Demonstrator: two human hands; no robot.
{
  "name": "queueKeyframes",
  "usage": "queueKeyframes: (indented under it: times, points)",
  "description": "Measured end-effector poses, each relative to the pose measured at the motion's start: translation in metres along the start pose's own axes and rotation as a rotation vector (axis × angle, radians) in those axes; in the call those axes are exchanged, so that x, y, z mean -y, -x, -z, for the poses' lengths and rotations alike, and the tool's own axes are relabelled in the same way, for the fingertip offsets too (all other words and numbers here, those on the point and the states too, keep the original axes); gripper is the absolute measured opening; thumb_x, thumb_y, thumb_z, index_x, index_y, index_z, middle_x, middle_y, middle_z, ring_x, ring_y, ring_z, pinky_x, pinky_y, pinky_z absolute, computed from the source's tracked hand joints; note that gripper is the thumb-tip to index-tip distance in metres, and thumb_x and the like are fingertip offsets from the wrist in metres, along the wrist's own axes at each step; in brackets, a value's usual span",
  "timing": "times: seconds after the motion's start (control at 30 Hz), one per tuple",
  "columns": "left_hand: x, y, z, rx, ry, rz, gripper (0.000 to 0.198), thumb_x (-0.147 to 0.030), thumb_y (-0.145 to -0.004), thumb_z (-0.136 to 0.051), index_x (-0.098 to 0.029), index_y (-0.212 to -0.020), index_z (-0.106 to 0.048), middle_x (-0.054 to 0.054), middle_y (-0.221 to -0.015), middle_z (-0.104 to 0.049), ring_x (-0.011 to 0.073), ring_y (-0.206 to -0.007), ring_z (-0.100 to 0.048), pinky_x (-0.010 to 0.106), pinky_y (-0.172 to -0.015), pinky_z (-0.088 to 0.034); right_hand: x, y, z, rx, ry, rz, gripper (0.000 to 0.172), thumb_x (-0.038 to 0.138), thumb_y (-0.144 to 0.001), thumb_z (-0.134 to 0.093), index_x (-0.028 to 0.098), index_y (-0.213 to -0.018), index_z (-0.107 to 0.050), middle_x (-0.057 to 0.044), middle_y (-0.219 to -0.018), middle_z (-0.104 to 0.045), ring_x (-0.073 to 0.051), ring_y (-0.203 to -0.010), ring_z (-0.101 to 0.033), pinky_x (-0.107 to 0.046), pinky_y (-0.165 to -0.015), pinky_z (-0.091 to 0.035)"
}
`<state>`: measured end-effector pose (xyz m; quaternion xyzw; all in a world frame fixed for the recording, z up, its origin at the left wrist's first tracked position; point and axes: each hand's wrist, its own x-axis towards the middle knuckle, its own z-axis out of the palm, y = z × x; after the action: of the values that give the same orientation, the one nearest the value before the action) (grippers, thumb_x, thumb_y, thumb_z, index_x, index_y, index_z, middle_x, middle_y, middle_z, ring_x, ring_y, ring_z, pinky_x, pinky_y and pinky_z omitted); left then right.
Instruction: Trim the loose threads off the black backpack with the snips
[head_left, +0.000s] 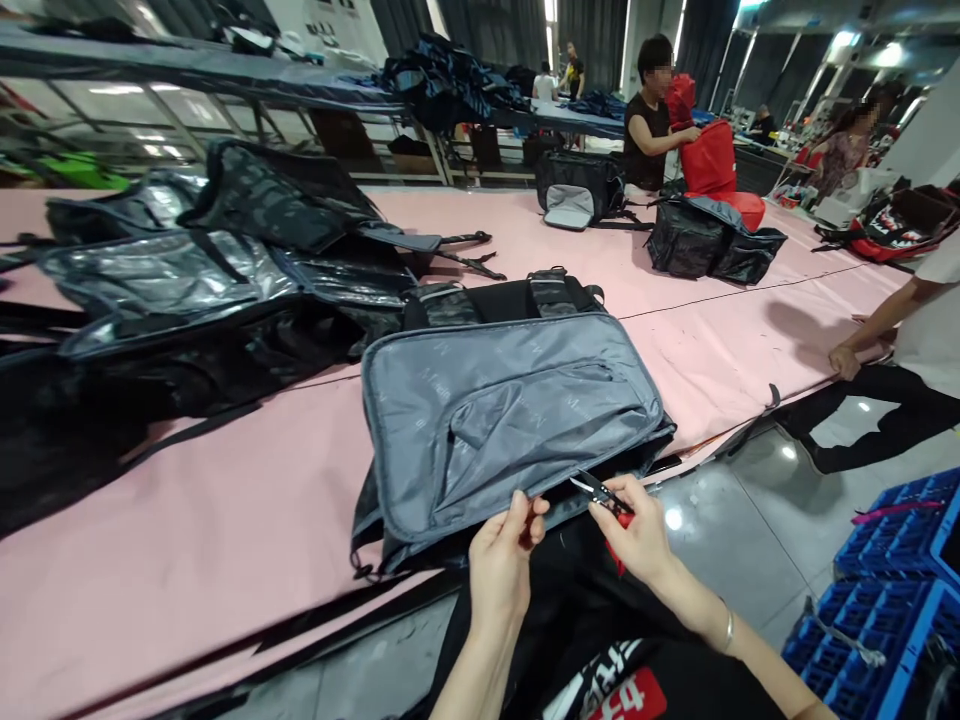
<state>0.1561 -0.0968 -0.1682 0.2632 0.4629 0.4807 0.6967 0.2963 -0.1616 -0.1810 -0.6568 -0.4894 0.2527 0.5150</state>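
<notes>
OK, bag (510,420) lies flat on the pink counter (225,520) at frame centre, grey lining up, near hem at the counter edge at 6 o'clock. Left hand (499,565) pinches that hem btw thumb and fingertips; can't tell if a loose thread is in the pinch. Right hand (637,535), at 5 o'clock of the bag, is closed around small snips (596,492), tips toward 10 o'clock, just beside the hem.

Handling, my read: lining is thin, soft, prob. slick nylon, so it's floppy and slides under a light pinch. Whole bag looks light but bulky, straps at 12. Best hold = stitched hem or straps, not the loose lining. Snips are sharp, so hold them by the handle.

Hard to see:
- Red bit under the right palm: snip handle or sth else, unclear.
- Blades apart or closed: too small to tell.
- Bag underside: hidden.
- Pile of black bags (187,290) at 10 o'clock overlaps, count unclear.
- Co-worker's hand (844,362) at 3 o'clock sits on the counter edge, body cut off.
</notes>
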Motion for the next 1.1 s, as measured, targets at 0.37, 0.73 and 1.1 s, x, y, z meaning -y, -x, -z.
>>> queueKeyframes:
  times: [0.37,0.73,1.1]
  points:
    - [-0.004,-0.004,0.023,-0.084,0.026,0.0,0.043,-0.044,-0.046,-0.082,-0.01,-0.058,-0.059,0.003,-0.061,-0.06,0.0064,-0.049,-0.042,0.02,-0.045,-0.033,-0.048,-0.033,0.038,-0.455,-0.386,-0.252,0.035,0.051,-0.077,-0.055,0.018,-0.088,-0.055,0.004,-0.062,-0.049,-0.008,-0.049,-0.046,-0.019,-0.044,-0.039]
    - [-0.012,-0.005,0.03,-0.137,0.026,-0.001,0.048,-0.046,-0.04,-0.084,-0.011,-0.06,-0.057,0.001,-0.057,-0.057,0.0063,-0.048,-0.041,0.017,-0.043,-0.034,-0.058,-0.032,0.042,-0.442,-0.34,-0.285,0.035,0.046,-0.068,-0.065,0.013,-0.08,-0.066,-0.004,-0.075,-0.066,-0.017,-0.067,-0.06,-0.028,-0.063,-0.047]
    - [0.003,-0.001,0.022,-0.14,0.051,-0.069,0.041,-0.044,-0.051,-0.08,-0.012,-0.066,-0.059,0.0,-0.061,-0.058,0.0057,-0.049,-0.042,0.017,-0.045,-0.036,-0.053,-0.049,0.025,-0.406,-0.285,-0.268,0.028,0.036,-0.063,-0.069,0.014,-0.079,-0.067,-0.006,-0.077,-0.068,-0.018,-0.068,-0.059,-0.031,-0.067,-0.048]
